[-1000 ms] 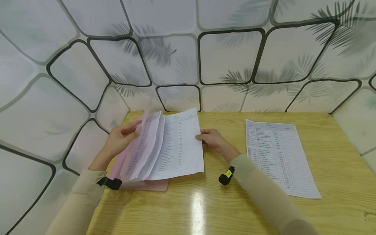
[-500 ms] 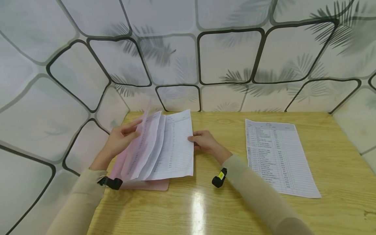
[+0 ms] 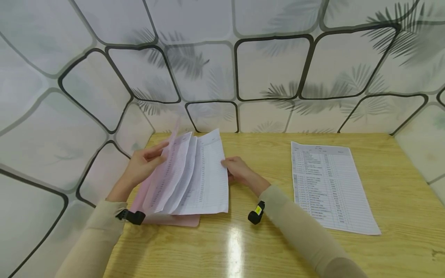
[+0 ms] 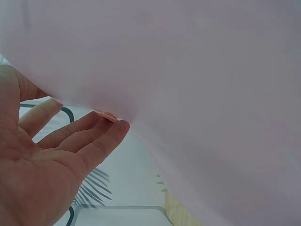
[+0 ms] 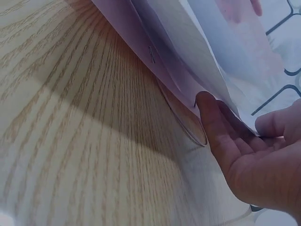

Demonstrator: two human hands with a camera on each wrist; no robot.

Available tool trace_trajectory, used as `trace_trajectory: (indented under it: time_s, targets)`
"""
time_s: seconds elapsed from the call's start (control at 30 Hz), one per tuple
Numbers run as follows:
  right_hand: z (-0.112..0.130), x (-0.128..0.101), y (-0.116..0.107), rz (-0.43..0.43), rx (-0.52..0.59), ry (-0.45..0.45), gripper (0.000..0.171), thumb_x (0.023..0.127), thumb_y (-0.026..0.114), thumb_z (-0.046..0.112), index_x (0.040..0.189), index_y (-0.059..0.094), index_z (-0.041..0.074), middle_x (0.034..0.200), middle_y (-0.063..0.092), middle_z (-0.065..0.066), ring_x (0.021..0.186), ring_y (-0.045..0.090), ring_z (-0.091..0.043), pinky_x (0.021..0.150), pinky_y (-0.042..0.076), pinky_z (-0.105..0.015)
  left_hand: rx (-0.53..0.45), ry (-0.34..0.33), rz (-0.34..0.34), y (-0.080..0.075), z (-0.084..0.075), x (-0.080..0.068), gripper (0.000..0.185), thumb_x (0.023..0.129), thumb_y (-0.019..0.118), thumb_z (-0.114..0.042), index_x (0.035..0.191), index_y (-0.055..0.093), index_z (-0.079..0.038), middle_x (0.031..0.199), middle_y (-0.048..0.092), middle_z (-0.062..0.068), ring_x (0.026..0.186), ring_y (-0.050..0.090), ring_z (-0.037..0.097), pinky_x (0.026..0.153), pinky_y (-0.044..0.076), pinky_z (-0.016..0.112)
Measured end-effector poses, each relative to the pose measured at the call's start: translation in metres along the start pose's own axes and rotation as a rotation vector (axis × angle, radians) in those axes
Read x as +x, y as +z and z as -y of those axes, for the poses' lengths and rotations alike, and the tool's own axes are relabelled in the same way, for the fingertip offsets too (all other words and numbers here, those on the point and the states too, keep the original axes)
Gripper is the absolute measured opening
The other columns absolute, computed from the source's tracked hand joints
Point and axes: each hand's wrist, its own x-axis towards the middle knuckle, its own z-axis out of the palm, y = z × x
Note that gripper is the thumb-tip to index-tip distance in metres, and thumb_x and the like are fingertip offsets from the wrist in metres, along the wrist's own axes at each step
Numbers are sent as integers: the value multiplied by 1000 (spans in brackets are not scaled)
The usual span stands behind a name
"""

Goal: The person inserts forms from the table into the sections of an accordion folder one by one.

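Observation:
At the left of the table lies a pink translucent document folder point(image 3: 180, 220), its cover raised and slanted. My left hand point(image 3: 144, 165) pinches the cover's edge; in the left wrist view the pink cover point(image 4: 197, 70) fills most of the frame, a small orange piece by the fingertips. Several printed sheets fan out from under the cover. With thumb and fingers, my right hand point(image 3: 240, 170) pinches the right edge of the rightmost printed sheet point(image 3: 213, 177). From the right wrist, the sheet edge point(image 5: 221, 70) runs between thumb and fingers, above the table.
A single printed sheet point(image 3: 330, 185) lies flat on the right side of the wooden table point(image 3: 264, 255). Patterned walls point(image 3: 271, 69) enclose the table at the back and sides. Each wrist wears a small black camera point(image 3: 255, 217).
My right hand has moved left, bringing the right edge of the rightmost sheet closer to the folder. The left hand and raised cover stay almost still.

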Motion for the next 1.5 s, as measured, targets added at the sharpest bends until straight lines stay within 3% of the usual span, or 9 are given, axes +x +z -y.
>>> trace_trajectory:
  time_s: [0.2,0.43,0.57,0.93,1.5]
  targets:
    - [1,0,4,50,25,36,37,102,42,14,116,66,-10,80,72,-4,70,69,-13,62,58,-29,-8,14,-2,0,1,1,46,100,66,-9,146,63,-3,142,64,24,131,61,44,86,47,5]
    - [1,0,3,172,-60,36,39,108,43,12,133,61,-11,93,76,-15,75,74,-20,64,62,-34,-17,17,-4,-1,-3,-1,46,100,66,-8,145,63,-3,144,63,24,131,62,44,87,47,5]
    - [-1,2,4,211,-56,28,37,110,43,12,135,60,-11,96,77,-19,76,75,-23,67,64,-39,-22,28,-3,-1,-5,-2,47,99,67,-7,145,62,-3,143,63,25,130,62,44,86,47,5]
    - [-3,5,13,76,68,20,36,105,58,6,136,63,-12,79,76,-10,62,72,-15,64,63,-32,-10,27,2,0,-8,-1,47,99,67,-8,146,62,-4,141,64,26,131,62,44,86,46,5]
    - [2,9,35,70,171,-16,30,102,63,1,127,64,-15,70,71,-6,56,70,-14,57,61,-28,-9,11,10,-1,-10,-1,48,100,66,-10,147,61,-5,142,62,28,132,61,44,86,48,6]
